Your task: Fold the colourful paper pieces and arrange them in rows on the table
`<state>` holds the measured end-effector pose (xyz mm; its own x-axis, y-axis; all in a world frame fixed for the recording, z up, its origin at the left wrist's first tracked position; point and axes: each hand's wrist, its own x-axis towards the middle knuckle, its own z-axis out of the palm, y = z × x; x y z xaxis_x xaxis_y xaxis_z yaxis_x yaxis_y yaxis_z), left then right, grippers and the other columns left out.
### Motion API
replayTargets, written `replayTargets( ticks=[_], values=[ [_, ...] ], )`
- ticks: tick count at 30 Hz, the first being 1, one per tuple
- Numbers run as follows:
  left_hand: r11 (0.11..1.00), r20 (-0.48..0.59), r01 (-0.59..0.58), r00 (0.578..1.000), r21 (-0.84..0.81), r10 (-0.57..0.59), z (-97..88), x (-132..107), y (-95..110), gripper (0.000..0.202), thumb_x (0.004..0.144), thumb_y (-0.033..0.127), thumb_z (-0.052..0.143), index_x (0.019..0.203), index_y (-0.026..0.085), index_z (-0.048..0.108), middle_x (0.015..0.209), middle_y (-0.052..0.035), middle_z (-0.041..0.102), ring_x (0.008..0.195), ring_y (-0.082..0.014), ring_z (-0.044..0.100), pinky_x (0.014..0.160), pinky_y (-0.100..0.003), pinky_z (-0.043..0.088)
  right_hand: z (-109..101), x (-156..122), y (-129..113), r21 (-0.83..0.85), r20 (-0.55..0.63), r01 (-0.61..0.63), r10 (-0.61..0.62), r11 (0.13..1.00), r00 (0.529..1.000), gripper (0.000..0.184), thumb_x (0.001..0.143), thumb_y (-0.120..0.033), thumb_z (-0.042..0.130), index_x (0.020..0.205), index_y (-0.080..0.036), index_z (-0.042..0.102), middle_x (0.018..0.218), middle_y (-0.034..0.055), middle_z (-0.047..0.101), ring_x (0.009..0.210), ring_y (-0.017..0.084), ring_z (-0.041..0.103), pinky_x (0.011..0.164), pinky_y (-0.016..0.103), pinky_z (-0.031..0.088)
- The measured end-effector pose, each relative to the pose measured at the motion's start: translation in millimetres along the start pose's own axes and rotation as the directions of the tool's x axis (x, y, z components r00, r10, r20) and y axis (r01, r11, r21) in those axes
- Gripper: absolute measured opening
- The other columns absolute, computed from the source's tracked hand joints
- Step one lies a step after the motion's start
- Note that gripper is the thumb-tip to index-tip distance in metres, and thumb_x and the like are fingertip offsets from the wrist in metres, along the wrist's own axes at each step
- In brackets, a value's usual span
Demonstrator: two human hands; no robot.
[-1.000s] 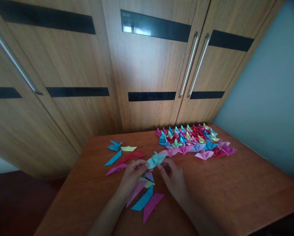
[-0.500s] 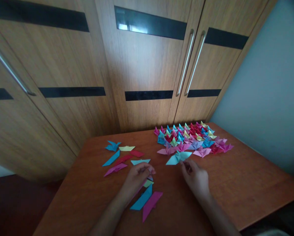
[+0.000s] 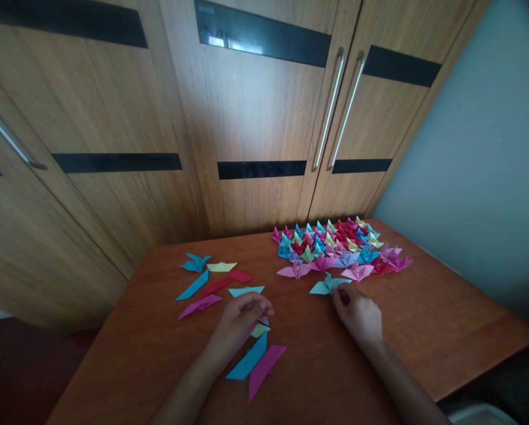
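Folded paper strips (image 3: 211, 289) lie flat at the left of the worktop (image 3: 424, 330), and the left hand (image 3: 242, 321) rests curled on the pile beside them, its grip loosely closed over a pale strip (image 3: 259, 329). Further right, the right hand (image 3: 359, 313) touches a teal folded piece (image 3: 329, 285) with fingertips half closed, just before the rows of coloured folded pieces (image 3: 335, 248).

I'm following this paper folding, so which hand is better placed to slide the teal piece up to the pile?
Right. The right hand already has its fingertips at the teal piece, just below the pile; the left hand rests over flat strips.

Both hands (image 3: 242, 319) (image 3: 359, 313) low, fingers curled.
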<state>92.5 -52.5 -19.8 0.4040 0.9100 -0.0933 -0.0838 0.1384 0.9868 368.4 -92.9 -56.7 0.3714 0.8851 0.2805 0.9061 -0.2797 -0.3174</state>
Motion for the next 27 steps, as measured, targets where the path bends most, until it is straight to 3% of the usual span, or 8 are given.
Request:
replayTargets(
  ticks=[7,27],
  values=[
    [1.0,0.0,0.001,1.0,-0.001,-0.001,0.3,0,1,0.019,0.077,0.033,0.063,0.075,0.015,0.065,0.075,-0.0044,0.065,0.065,-0.0146,0.056,0.062,-0.025,0.045,1,8,-2,-0.028,0.004,-0.038,0.038,0.999,0.999,0.018,0.086,-0.036,0.05,0.09,-0.023,0.063,0.076,0.0007,0.067,0.063,0.014,0.059,0.05,0.023,0.022],
    [0.999,-0.017,0.022,1.0,-0.038,-0.023,1.2,1,1,0.021,0.073,0.035,0.066,0.074,0.015,0.064,0.073,-0.0044,0.065,0.063,-0.0142,0.056,0.061,-0.025,0.045,2,15,-6,-0.018,0.009,-0.042,0.042,0.999,0.999,0.018,0.087,-0.036,0.049,0.089,-0.025,0.062,0.075,-0.0004,0.065,0.06,0.012,0.054,0.051,0.022,0.021]
  ],
)
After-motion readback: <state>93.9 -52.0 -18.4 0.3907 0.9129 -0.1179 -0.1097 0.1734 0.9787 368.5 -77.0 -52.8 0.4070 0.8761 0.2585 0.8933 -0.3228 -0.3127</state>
